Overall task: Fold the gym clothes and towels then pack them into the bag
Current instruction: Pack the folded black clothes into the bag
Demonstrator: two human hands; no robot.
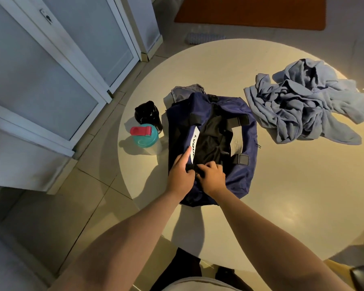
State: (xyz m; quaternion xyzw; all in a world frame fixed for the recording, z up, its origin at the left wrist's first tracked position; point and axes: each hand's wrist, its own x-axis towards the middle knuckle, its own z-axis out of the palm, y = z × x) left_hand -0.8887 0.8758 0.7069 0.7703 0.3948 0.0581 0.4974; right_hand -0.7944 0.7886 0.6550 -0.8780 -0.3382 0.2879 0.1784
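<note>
The navy bag (250,139) lies mid-bench (282,185), unzipped, a black garment (212,139) inside it; our right hand (211,175) pinches that garment at the bag's 6 o'clock end; our left hand (181,171) rests alongside on the bag, forefinger straight, and we cannot tell whether it grips; the crumpled blue towel (307,101) sits at 2 o'clock; a teal-lidded bottle (147,137) and a black bottle (147,114) stand at 9 o'clock.

- A home interior is indicated, most likely a dining or living area.
- A round pale table (282,196) is set on a tiled floor (88,185).
- White-framed frosted-glass doors (51,80) are seen at the left, and an orange floor mat (250,13) beyond the table.
- Personal items are laid on the table: a duffel bag (245,122), a crumpled blue towel (303,101), a teal-lidded shaker bottle (145,137) and a black bottle (148,113).
</note>
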